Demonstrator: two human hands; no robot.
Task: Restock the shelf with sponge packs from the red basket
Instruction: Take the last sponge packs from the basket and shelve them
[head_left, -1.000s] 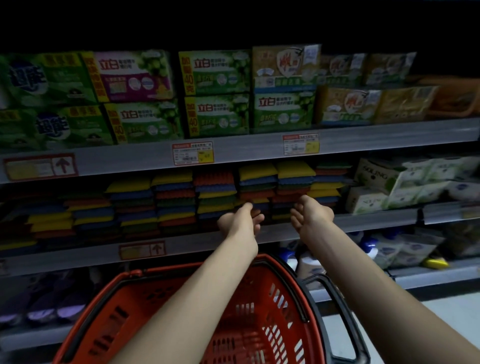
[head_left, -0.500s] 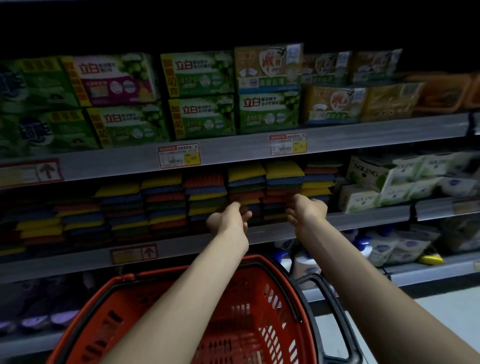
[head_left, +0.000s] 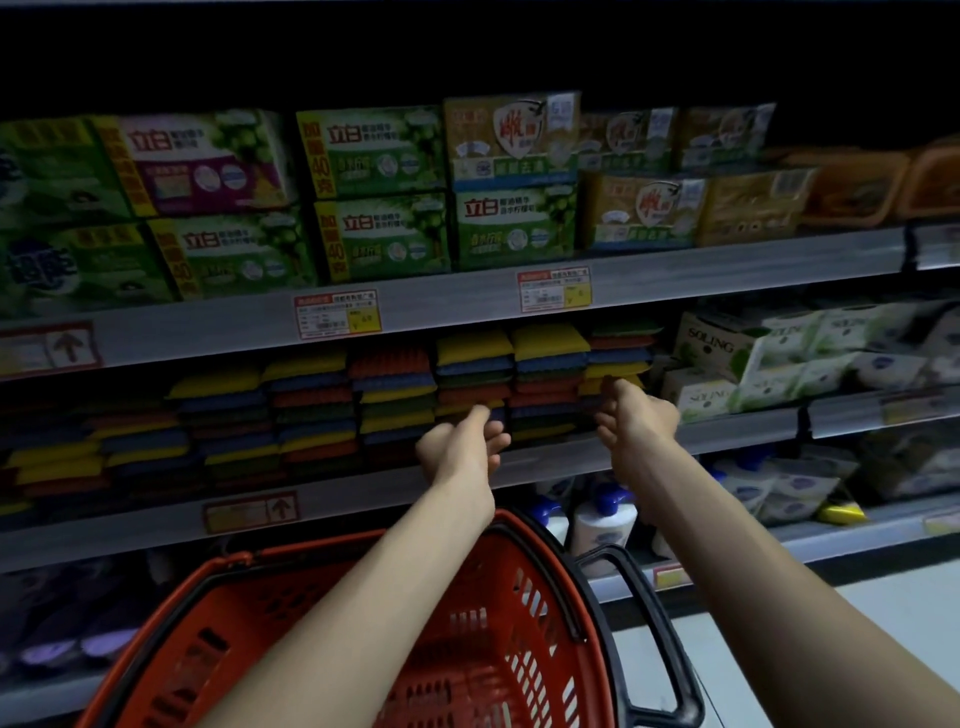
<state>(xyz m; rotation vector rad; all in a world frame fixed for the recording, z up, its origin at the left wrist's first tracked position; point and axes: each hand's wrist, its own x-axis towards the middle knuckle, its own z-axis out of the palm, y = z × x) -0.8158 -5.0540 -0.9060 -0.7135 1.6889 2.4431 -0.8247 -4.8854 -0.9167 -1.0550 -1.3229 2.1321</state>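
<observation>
Stacks of coloured sponge packs (head_left: 545, 374) fill the middle shelf (head_left: 727, 434). My left hand (head_left: 460, 444) reaches to the shelf's front edge, fingers loosely curled, thumb tip touching the stack of packs (head_left: 470, 371) in front of it. My right hand (head_left: 639, 415) is further right, thumb against a yellow pack (head_left: 621, 370) in the rightmost stack, and I see nothing gripped in it. The red basket (head_left: 509, 649) with black handles sits below my forearms; I see no pack in the part of its inside that shows.
Green and yellow soap boxes (head_left: 374, 192) line the upper shelf above price tags (head_left: 337, 314). White Soling packs (head_left: 727, 358) stand right of the sponges. White bottles with blue caps (head_left: 602, 525) and pouches sit on the lower shelf. Pale floor shows at bottom right.
Both hands have spread a little apart. My right hand has slid right along the shelf to the rightmost stack, and the left has stayed near the shelf edge.
</observation>
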